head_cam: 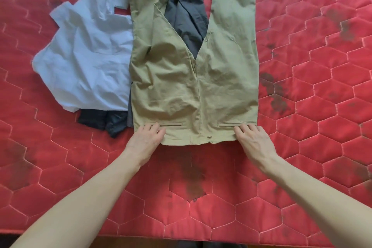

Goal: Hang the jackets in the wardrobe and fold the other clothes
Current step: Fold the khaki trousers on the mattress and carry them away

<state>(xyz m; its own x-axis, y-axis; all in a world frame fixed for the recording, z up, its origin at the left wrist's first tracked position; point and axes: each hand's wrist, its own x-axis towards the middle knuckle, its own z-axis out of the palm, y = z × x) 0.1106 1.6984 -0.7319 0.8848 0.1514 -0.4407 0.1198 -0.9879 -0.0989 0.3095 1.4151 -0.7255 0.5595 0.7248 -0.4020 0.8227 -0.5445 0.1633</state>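
Observation:
Khaki trousers (193, 78) lie flat on the red quilted mattress (314, 127), waistband toward me and the two legs spread apart running up out of view. My left hand (147, 139) rests on the waistband's left corner with its fingers laid flat on the cloth. At the right corner of the waistband my right hand (254, 138) lies the same way. A crumpled light-blue shirt (86, 56) sits left of the trousers. A dark grey garment (187, 10) shows between the trouser legs and partly under them.
A black piece of clothing (104, 121) pokes out below the blue shirt, beside the trousers' left edge. The mattress's near edge (181, 236) runs along the bottom of view, with dark floor beyond it.

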